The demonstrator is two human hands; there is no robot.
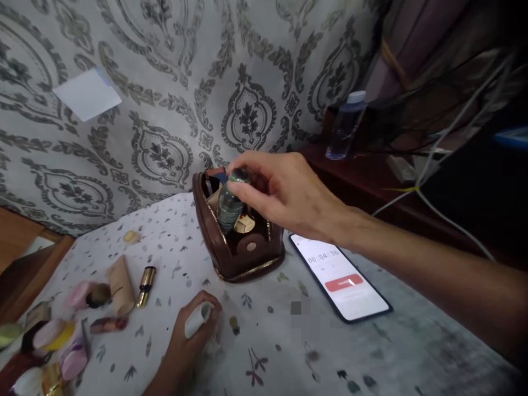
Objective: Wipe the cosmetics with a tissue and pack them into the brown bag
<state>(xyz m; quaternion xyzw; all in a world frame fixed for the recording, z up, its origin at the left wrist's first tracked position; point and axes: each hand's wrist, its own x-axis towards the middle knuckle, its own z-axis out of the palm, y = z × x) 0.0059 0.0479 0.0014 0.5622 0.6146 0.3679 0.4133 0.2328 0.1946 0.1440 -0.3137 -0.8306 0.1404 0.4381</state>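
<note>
An open brown zippered pouch (243,264) stands on the patterned cloth by the wall. My right hand (289,190) is closed around the dark cap of a green bottle (230,209), which stands upright with its lower part inside the pouch opening. Beside that bottle, a cream-and-gold item (245,224) lies in the pouch. My left hand (192,335) rests low over the cloth in front of the pouch, its fingers wrapped around a white-capped bottle (198,320). Most of that bottle is hidden by the hand or blurred.
A phone (342,280) showing a running timer lies right of the pouch. At left are a beige tube (121,286), a gold lipstick (146,286) and several cosmetics. A clear water bottle (345,126) stands on the dark ledge, near white cables (449,212).
</note>
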